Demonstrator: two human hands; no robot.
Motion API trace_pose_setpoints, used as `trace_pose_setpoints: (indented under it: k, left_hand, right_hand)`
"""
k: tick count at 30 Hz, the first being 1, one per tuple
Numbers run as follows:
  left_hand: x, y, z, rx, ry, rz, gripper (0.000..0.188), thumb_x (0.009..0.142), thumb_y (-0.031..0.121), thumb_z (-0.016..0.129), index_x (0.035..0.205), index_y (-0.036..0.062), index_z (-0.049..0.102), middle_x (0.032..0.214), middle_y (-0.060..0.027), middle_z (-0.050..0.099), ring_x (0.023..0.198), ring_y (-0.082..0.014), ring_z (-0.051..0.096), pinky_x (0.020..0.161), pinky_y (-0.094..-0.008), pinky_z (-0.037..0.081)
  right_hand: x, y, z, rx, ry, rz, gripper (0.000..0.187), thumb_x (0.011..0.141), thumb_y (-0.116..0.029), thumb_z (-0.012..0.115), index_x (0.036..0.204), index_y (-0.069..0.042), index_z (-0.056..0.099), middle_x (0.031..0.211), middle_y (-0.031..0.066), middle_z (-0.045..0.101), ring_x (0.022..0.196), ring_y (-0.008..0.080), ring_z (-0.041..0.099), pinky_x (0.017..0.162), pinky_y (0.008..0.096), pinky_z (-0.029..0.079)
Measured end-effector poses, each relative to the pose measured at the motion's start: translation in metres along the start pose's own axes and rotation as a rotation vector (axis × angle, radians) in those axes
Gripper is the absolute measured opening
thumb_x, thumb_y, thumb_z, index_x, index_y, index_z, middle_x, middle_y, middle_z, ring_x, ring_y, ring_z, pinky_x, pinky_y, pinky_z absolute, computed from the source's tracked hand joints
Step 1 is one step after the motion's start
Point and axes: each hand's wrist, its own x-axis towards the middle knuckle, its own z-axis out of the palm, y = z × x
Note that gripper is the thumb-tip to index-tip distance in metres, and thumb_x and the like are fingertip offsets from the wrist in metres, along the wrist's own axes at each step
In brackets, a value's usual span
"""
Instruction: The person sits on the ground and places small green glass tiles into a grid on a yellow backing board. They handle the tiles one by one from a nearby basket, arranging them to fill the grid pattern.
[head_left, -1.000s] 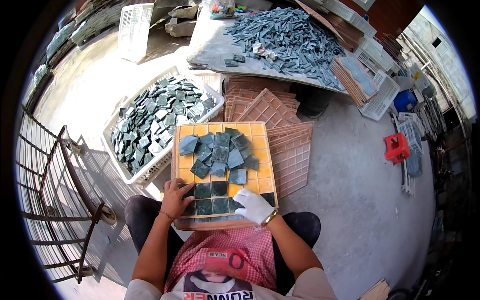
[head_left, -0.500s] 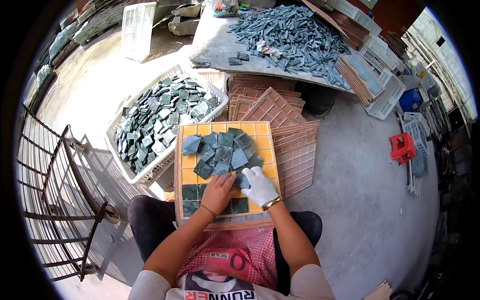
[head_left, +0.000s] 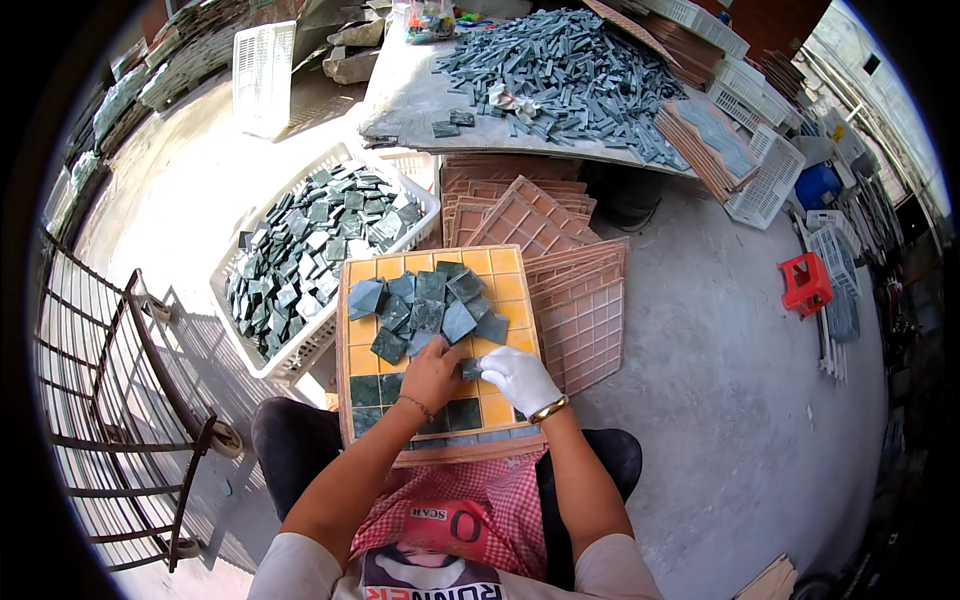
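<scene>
The right hand (head_left: 518, 380) grasps 1 dark tile (head_left: 470, 369), just left of its fingers; nearby, the left hand's (head_left: 430, 380) grip I cannot tell.

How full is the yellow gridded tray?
Partly filled: the tray has dark square tiles set in some lower cells, while other cells show bare yellow.

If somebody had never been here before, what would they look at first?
Probably the yellow grid tray in the middle, with loose dark tiles on it and a bare left hand and white-gloved right hand over it. Beyond it, to the left, a white basket brims with small green tiles. Far to the right, a bright red stool stands out against the grey floor.
</scene>
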Motion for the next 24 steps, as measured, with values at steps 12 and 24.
trace_pose_setpoints:
  k: [12, 24]
  left_hand:
    - [-0.015, -0.004, -0.024, -0.261, -0.298, -0.059, 0.032, 0.082, 0.031, 0.059, 0.067, 0.0019, 0.059, 0.068, -0.0116, 0.057, 0.066, -0.0317, 0.056, 0.059, -0.0374, 0.044]
    - [-0.059, -0.046, -0.043, -0.997, -0.256, -0.524, 0.035, 0.088, 0.029, 0.057, 0.064, 0.0032, 0.06, 0.065, -0.0055, 0.064, 0.053, -0.0068, 0.048, 0.051, -0.0207, 0.039]
  right_hand:
    - [-0.013, -0.007, -0.023, 0.112, 0.243, 0.294, 0.02, 0.083, -0.017, 0.056, 0.095, -0.003, 0.062, 0.086, 0.0152, 0.064, 0.078, 0.0305, 0.061, 0.07, 0.0352, 0.049]
    - [-0.023, 0.0, -0.009, -0.141, -0.272, 0.108, 0.013, 0.08, -0.017, 0.057, 0.087, -0.007, 0.063, 0.092, 0.013, 0.061, 0.086, 0.0317, 0.058, 0.075, 0.0405, 0.046]
